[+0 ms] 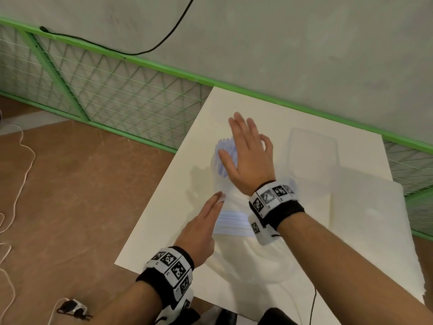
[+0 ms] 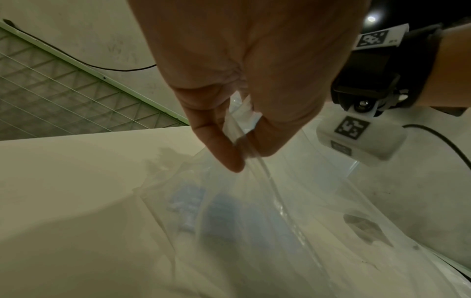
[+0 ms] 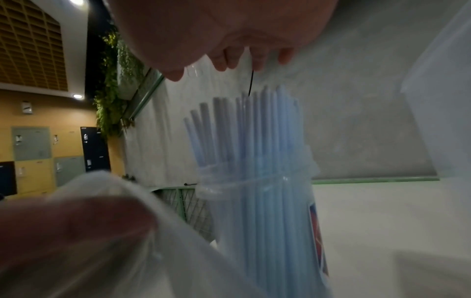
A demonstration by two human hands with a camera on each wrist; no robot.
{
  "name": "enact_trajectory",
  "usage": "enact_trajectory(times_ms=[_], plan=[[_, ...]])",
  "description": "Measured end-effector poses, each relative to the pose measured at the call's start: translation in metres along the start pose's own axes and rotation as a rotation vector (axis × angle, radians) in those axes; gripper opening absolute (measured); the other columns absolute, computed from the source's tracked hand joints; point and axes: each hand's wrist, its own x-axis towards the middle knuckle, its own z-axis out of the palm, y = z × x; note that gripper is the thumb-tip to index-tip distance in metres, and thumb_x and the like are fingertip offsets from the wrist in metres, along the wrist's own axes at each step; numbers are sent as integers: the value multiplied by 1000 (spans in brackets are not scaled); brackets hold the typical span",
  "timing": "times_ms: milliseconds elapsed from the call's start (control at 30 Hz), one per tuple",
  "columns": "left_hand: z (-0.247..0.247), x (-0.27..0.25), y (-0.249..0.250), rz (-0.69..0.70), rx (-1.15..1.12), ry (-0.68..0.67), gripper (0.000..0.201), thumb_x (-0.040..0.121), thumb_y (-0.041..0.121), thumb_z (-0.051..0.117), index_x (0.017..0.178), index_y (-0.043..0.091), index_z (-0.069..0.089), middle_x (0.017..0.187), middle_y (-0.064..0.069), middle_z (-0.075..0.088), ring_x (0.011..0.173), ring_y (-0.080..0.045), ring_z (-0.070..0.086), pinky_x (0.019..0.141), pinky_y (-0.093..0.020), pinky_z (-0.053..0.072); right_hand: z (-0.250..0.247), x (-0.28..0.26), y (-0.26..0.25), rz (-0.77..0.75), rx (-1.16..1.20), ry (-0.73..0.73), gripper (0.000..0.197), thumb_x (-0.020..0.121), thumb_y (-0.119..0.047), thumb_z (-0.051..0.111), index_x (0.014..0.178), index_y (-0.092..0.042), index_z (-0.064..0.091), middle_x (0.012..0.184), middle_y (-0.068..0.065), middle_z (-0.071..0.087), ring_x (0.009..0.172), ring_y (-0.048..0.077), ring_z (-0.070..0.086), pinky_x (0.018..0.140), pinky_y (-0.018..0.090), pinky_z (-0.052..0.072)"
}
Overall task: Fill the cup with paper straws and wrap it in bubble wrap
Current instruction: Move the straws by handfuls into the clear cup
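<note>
A white desk [image 1: 164, 202] stands against a pale grey concrete wall [image 1: 281, 43]. A green metal rail [image 1: 131, 58] runs along the foot of the wall, with a green-framed wire mesh panel [image 1: 112, 97] below it. A black cable [image 1: 164, 41] hangs down the wall. The floor [image 1: 70, 184] is brown, with white cords [image 1: 22, 160] lying on it. The right wrist view shows a yellow wall with lockers [image 3: 33, 153], trailing green plants [image 3: 112, 84] and ceiling spotlights [image 3: 77, 96].
</note>
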Motion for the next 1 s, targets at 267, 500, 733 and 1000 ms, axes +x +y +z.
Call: enact_trajectory(times_ms=[267,500,733,1000], plan=[[-1,3,-2,19,-14,6,102,73,-17,44,155,34,10,158,31,-6,106,-18,61,79,-35,55,24,3,13,31,-72,-228,68,96,-59,13,153,-26,25,160,-9,25,148,24,18,116,45,22],[2,5,-5,26,-34,6,101,74,-16,45,156,33,11,157,32,-5,107,-16,59,80,-29,54,24,5,8,19,-92,-237,63,99,-56,14,154,-28,22,161,-11,19,150,22,7,118,48,10],[5,11,-9,-55,-15,-8,96,77,-11,46,155,33,11,155,31,-6,94,-25,63,70,-35,51,-18,-35,-34,-222,238,102,26,76,-16,41,82,-12,66,82,4,65,72,28,60,62,39,49],[4,9,-17,43,-102,19,106,68,-20,42,156,31,12,158,33,-5,139,-2,35,96,-29,50,41,-127,-21,8,-112,-787,30,90,-3,43,118,-9,52,112,9,55,96,33,57,64,36,36]])
